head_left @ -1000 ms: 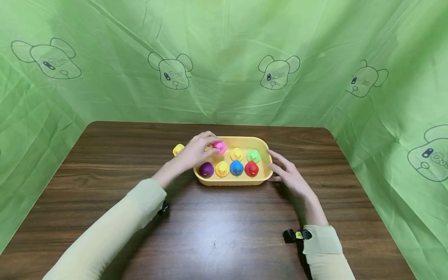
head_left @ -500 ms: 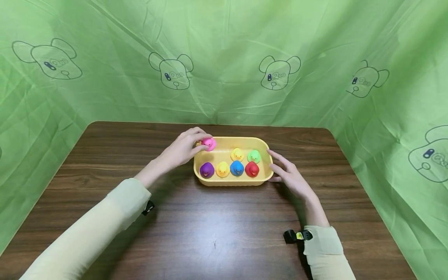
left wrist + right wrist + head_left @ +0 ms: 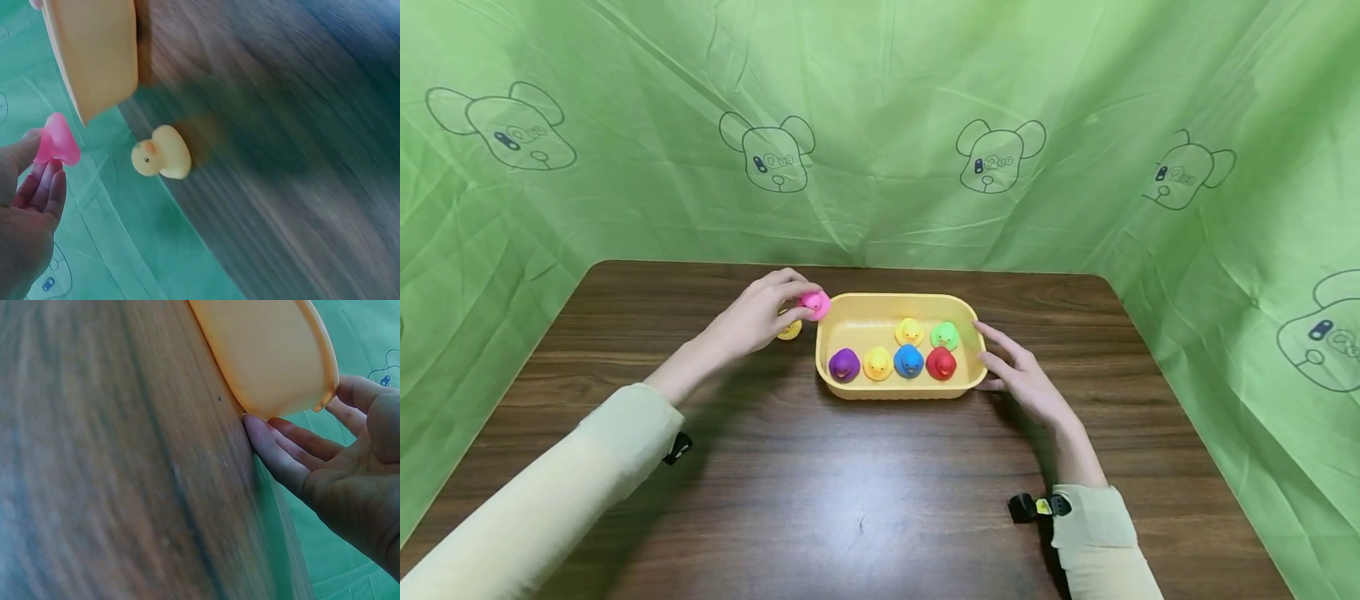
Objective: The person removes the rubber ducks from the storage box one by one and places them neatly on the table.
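Table [image 3: 865, 467] on which a yellow tray [image 3: 901, 393] stood.
Right hand [image 3: 1027, 381], fingers extended and slightly spread, touched the tray's right end; left hand [image 3: 758, 315] pinched a pink duck [image 3: 817, 305] between thumb and fingers, above the table just beside the tray's left end. A yellow duck [image 3: 165, 154] rested near that end; six toy ducks [image 3: 908, 361] sat inside.

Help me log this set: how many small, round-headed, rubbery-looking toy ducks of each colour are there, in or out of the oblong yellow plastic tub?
Yellow rubbery-looking ducks: 3
Pink duck: 1
Green duck: 1
Purple duck: 1
Blue duck: 1
Red duck: 1
Total: 8
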